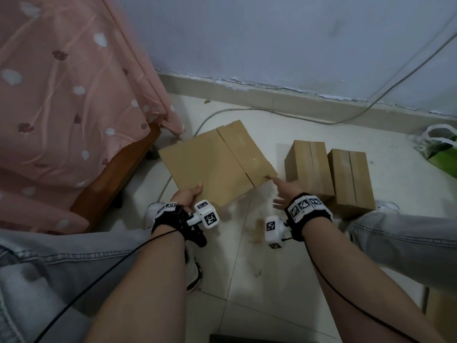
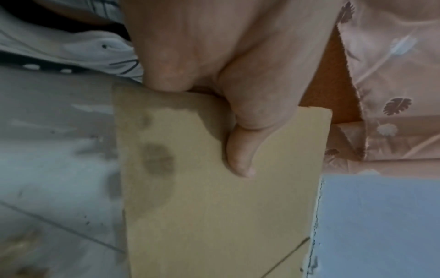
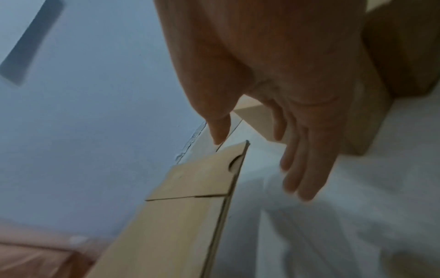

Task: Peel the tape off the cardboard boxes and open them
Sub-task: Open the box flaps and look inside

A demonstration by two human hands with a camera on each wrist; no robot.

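Head camera looking down over both forearms at the floor, each wrist camera close along its hand, all three sharing the box (image 1: 217, 167).

Pink sheet (image 1: 61, 95) at nine o'clock, grey cable (image 1: 371, 105) at one, green bag (image 1: 442, 152) at three, white shoe (image 2: 71, 50).

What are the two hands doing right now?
Left hand: grips the large cardboard box at its near corner.
Right hand: open, fingers outstretched toward the box's edge, holding nothing.
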